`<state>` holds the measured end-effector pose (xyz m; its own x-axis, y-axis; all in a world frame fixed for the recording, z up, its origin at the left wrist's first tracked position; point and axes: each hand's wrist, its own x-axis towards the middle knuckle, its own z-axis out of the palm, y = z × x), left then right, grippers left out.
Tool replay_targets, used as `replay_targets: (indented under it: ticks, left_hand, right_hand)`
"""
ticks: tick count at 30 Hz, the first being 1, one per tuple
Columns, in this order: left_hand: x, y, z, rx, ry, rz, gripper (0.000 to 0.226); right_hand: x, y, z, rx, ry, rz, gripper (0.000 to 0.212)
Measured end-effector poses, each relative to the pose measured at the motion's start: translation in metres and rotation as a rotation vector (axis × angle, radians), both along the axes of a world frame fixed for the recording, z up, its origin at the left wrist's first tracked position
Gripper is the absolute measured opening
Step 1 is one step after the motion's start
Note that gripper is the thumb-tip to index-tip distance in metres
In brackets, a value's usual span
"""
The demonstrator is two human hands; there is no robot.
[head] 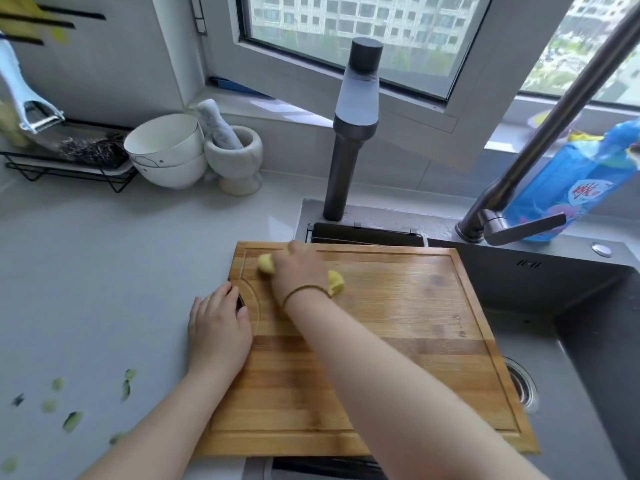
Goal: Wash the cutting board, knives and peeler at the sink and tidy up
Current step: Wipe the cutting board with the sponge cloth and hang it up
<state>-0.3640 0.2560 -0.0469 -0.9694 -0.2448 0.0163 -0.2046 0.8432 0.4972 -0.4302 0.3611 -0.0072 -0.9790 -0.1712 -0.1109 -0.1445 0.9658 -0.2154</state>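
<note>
A wooden cutting board (398, 341) lies across the left side of the dark sink (588, 306). My right hand (298, 271) holds a yellow sponge (336, 282) against the board's far left corner; yellow shows on both sides of the hand. My left hand (218, 330) rests on the board's left edge, with fingers by the handle hole. A white peeler (24, 98) hangs at the far left wall. No knives are visible.
A tall dark faucet (353, 133) and a second faucet with lever (519, 230) stand behind the sink. White bowls (166, 150), a mortar and pestle (235, 161) and a wire rack (69, 161) sit on the counter. Green peel scraps (72, 420) lie at the left. A blue bag (571, 181) stands right.
</note>
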Motion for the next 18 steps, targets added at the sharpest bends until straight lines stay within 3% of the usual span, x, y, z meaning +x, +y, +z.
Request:
replay_targets:
  ticks: [5, 10, 13, 18]
  left_hand:
    - [0.002, 0.001, 0.002, -0.122, -0.011, 0.016, 0.046]
    - [0.002, 0.002, 0.007, -0.194, -0.079, -0.032, 0.046]
    - [0.004, 0.004, 0.009, -0.239, -0.146, -0.066, 0.063]
    - [0.006, 0.007, 0.013, -0.298, -0.181, -0.072, 0.078]
  right_hand:
    - [-0.003, 0.032, -0.002, 0.059, 0.035, 0.058, 0.033]
    - [0.0, 0.155, 0.004, 0.159, 0.037, -0.359, 0.035]
    - [0.015, 0.206, 0.01, 0.16, 0.037, -0.562, 0.036]
    - [0.047, 0.218, 0.013, 0.027, -0.018, -0.497, 0.037]
